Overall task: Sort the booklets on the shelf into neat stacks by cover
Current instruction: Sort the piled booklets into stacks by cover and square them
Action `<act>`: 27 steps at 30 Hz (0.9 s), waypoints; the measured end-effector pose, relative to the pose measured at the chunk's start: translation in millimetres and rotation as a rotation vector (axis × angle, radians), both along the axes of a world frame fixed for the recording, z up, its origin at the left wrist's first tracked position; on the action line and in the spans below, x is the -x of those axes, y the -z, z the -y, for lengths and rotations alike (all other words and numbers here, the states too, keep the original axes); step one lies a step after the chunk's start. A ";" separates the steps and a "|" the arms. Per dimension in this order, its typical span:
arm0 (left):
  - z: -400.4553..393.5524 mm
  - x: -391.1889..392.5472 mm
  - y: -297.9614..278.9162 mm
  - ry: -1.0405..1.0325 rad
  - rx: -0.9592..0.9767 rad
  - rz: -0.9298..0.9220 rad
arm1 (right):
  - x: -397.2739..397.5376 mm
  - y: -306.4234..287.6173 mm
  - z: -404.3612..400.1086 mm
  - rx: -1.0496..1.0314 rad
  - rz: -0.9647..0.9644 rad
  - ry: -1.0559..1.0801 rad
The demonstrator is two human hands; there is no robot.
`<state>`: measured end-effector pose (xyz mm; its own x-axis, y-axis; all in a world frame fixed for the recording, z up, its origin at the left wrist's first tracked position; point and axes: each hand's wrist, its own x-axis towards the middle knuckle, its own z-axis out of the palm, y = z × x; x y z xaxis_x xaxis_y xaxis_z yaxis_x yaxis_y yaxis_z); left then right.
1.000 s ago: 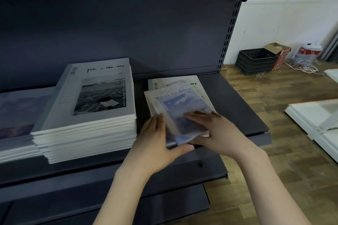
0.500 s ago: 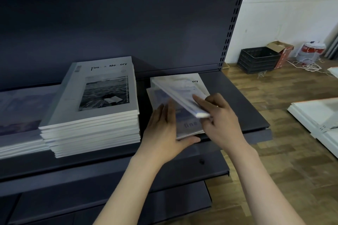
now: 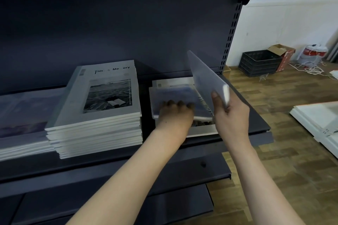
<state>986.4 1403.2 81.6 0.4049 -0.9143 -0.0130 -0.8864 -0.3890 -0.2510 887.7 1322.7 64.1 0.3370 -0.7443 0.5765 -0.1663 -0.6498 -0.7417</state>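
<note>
Dark shelf: right hand grips tilted booklet near edge; left hand flat on blue booklet.

Dark navy shelf, grey-white stack with black-and-white photo cover, pale blue cloudy booklet, black crate, brown wood-plank floor, white wall

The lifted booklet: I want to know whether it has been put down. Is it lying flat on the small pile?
No, the lifted booklet stands tilted in the right hand, above the small pile.
</note>
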 end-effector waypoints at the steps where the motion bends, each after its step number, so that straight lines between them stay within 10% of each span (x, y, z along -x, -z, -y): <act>1: 1.3 0.9 -2.6 -0.015 0.044 0.016 | -1.0 -0.8 -1.8 0.006 -0.002 -0.008; 16: -34.9 -31.9 -71.2 0.041 0.622 0.188 | -22.2 -68.0 -39.6 0.342 0.068 -0.022; 27: -221.1 -123.9 -59.5 -0.016 0.947 0.201 | -107.2 -71.9 -138.4 0.431 0.001 -0.127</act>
<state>1110.3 1624.4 141.0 0.3315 -0.5044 0.7973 -0.8541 -0.5195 0.0264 995.0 1461.1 136.1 0.4098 -0.3891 0.8250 -0.0650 -0.9146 -0.3991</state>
